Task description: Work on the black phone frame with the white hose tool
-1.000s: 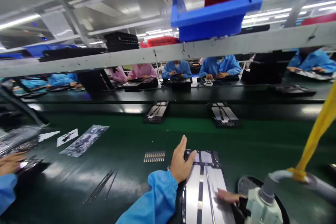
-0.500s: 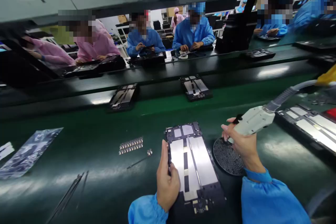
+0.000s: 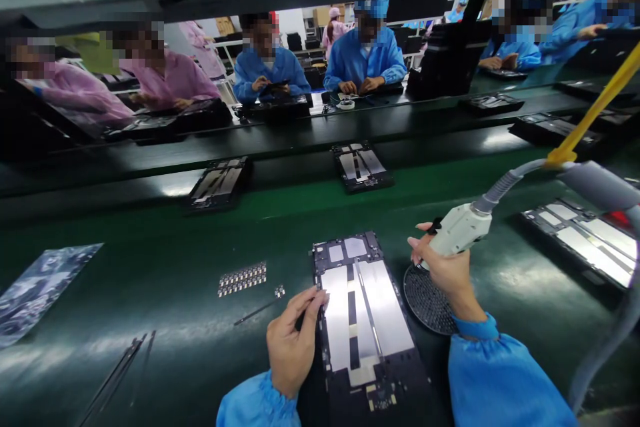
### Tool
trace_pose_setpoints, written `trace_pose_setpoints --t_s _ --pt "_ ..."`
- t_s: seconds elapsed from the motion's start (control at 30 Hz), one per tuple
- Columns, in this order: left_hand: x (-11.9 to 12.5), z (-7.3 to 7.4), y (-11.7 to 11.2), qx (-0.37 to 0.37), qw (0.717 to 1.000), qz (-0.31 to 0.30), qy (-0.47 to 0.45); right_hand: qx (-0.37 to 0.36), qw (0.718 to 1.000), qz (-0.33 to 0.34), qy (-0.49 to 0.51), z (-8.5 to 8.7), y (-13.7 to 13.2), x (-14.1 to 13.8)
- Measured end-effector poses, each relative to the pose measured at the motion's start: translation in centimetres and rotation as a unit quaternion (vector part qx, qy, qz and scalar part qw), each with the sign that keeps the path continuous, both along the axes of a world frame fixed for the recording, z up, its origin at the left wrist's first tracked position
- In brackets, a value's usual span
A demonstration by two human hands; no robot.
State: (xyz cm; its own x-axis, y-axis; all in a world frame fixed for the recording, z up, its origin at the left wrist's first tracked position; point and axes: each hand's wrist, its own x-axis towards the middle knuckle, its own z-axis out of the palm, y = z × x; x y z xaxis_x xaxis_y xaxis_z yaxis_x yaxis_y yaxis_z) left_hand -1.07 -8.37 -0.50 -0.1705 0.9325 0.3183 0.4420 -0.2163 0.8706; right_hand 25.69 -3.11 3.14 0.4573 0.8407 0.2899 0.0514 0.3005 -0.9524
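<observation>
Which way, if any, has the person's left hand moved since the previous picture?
Yes: the left hand has moved left relative to the rectangular black-and-silver metal frame, off its surface. Now only the fingertips reach the frame's left edge.

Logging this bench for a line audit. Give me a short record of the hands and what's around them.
left hand: holds a thin dark item against the edge of the metal device frame
right hand: grips a white electric screwdriver on a grey hose
beside frame: round mesh tray, strip of small metal parts
across the belt: co-worker in a blue smock
</observation>
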Motion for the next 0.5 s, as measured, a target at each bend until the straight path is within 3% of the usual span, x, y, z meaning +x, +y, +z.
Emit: trace_pose_setpoints --t_s 0.1,0.2,0.33,0.43,0.5 --pt "-0.7 0.3 0.1 0.016 0.999 -0.013 0.034 -0.001 1.0 0.001 -0.009 -0.1 0.1 0.0" --pt "-1.3 0.4 0.4 0.011 1.0 0.002 0.013 -0.014 1.0 -0.002 -0.021 0.0 0.1 -0.1" --pt "-1.7 0.5 0.9 -0.122 0.983 0.028 -0.133 -0.022 0.998 -0.038 -0.053 1.0 -0.6 -0.4" --pt "-2.0 1.0 1.1 -0.219 0.95 -0.007 -0.221 -0.031 0.991 -0.107 -0.068 2.5 -1.7 -0.7" --pt "-2.2 1.3 1.1 -0.258 0.932 -0.029 -0.252 -0.061 0.992 -0.104 -0.038 3.5 -2.4 -0.9"
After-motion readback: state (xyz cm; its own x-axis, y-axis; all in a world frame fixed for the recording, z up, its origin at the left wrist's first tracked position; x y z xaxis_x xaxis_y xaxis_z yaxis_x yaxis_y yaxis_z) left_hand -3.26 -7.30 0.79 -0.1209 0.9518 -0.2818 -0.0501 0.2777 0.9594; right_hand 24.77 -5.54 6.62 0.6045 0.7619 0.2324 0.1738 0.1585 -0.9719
